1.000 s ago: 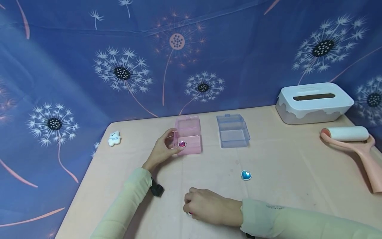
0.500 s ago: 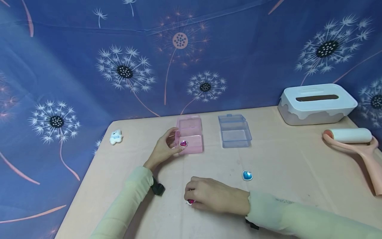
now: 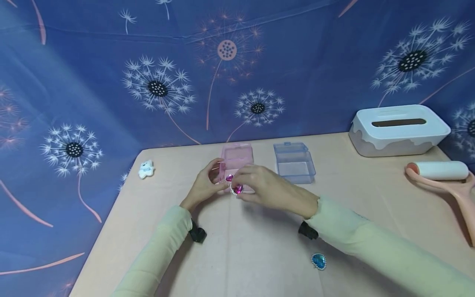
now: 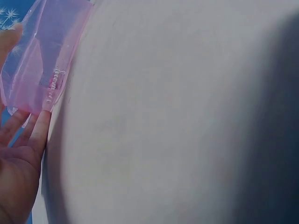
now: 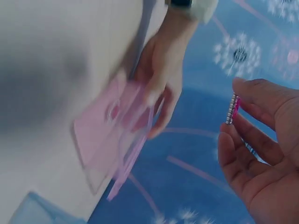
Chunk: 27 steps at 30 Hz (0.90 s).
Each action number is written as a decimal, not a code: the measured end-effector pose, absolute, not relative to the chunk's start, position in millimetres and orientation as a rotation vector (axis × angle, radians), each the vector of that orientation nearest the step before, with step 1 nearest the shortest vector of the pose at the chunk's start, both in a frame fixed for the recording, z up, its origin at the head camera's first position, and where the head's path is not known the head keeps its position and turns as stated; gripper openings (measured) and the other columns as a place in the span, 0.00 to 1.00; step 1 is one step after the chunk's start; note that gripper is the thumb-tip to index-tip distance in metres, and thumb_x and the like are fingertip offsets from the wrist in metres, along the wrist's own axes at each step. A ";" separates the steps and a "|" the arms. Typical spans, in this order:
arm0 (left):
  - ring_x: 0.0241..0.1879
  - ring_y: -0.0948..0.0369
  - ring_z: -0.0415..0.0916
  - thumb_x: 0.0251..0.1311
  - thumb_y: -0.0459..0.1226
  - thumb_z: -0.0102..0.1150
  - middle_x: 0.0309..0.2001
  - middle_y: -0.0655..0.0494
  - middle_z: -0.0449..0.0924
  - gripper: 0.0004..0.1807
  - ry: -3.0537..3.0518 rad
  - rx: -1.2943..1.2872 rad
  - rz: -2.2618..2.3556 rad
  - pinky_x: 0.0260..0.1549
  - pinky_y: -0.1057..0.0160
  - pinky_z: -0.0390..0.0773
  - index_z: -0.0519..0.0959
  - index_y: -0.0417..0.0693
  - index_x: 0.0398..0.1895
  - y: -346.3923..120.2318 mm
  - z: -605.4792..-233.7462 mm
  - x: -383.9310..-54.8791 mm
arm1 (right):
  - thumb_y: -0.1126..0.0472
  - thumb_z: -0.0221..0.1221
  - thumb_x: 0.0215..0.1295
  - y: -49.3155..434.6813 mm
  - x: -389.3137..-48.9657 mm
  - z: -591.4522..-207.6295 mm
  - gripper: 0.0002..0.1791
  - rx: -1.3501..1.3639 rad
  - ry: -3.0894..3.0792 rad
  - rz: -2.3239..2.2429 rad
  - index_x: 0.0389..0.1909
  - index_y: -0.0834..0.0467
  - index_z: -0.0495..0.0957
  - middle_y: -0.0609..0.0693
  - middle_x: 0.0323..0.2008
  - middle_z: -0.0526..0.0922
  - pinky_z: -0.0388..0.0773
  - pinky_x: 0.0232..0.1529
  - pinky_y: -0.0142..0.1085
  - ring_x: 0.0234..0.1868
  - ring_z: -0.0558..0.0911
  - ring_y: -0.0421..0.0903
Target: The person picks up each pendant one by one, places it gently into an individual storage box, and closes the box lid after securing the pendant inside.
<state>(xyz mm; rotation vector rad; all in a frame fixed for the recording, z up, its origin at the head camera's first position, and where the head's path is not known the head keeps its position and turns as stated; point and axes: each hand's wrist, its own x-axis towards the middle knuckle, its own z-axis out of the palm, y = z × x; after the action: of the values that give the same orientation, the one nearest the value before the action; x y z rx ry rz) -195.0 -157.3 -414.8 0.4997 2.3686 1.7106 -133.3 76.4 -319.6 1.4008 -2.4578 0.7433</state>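
- Seen from my head camera, the right hand (image 3: 272,189) pinches a magenta gem (image 3: 237,189) near the open pink box (image 3: 237,153), gripped by the left hand (image 3: 204,183).
- My right wrist view alone shows that gem edge-on, silvery beads rimming it, apart from the box.
- Inside lies a second magenta gem (image 3: 229,177); my left wrist view catches its beaded edge through translucent plastic.

Head view softly lit; right wrist view blurs the pink box (image 5: 96,137); left wrist view darkens rightward.
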 end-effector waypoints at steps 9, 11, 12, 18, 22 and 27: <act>0.63 0.46 0.71 0.46 0.30 0.74 0.64 0.40 0.70 0.46 2.467 0.493 1.668 0.61 0.51 0.74 0.61 0.45 0.70 -160.7 -435.6 -205.0 | 0.66 0.67 0.55 75.7 -187.8 -327.2 0.08 1.245 -2.619 0.895 0.36 0.61 0.84 0.52 0.35 0.86 0.84 0.42 0.38 0.38 0.84 0.46; 0.63 0.46 0.71 0.46 0.31 0.74 0.63 0.41 0.70 0.46 2.468 0.501 1.677 0.61 0.52 0.75 0.61 0.46 0.70 -160.6 -436.9 -205.4 | 0.66 0.67 0.55 74.7 -196.3 -332.1 0.08 1.221 -2.655 0.888 0.37 0.61 0.84 0.52 0.36 0.87 0.83 0.43 0.38 0.39 0.84 0.47; 0.62 0.46 0.72 0.45 0.31 0.74 0.63 0.41 0.70 0.46 2.470 0.500 1.681 0.60 0.53 0.75 0.62 0.46 0.70 -160.4 -437.4 -205.3 | 0.66 0.67 0.55 74.0 -200.4 -335.1 0.08 1.214 -2.671 0.885 0.37 0.61 0.84 0.52 0.36 0.87 0.83 0.44 0.38 0.39 0.84 0.47; 0.63 0.46 0.71 0.46 0.30 0.73 0.63 0.40 0.70 0.46 2.461 0.488 1.694 0.61 0.55 0.75 0.61 0.44 0.70 -161.4 -438.9 -206.1 | 0.67 0.66 0.54 69.0 -218.8 -352.0 0.07 1.202 -2.764 0.859 0.36 0.61 0.84 0.52 0.36 0.87 0.83 0.44 0.39 0.39 0.84 0.48; 0.64 0.44 0.69 0.46 0.28 0.72 0.65 0.37 0.68 0.47 2.414 0.504 1.728 0.63 0.52 0.73 0.59 0.42 0.71 -160.7 -440.5 -206.5 | 0.67 0.67 0.53 67.4 -226.1 -362.9 0.05 1.206 -2.830 0.826 0.33 0.61 0.84 0.51 0.33 0.87 0.82 0.40 0.36 0.36 0.83 0.48; 0.64 0.42 0.69 0.46 0.28 0.73 0.65 0.35 0.67 0.47 2.392 0.506 1.754 0.63 0.50 0.71 0.59 0.43 0.71 -161.4 -440.6 -205.8 | 0.67 0.68 0.50 61.9 -232.6 -372.1 0.04 1.296 -2.855 0.724 0.28 0.60 0.83 0.49 0.28 0.85 0.79 0.35 0.33 0.30 0.79 0.44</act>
<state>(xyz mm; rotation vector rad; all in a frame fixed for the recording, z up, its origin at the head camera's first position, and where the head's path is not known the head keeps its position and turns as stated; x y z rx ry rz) -205.8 -161.4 -440.6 0.5063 2.3924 1.7542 -232.6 61.9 -372.1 1.2962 -2.8553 0.7243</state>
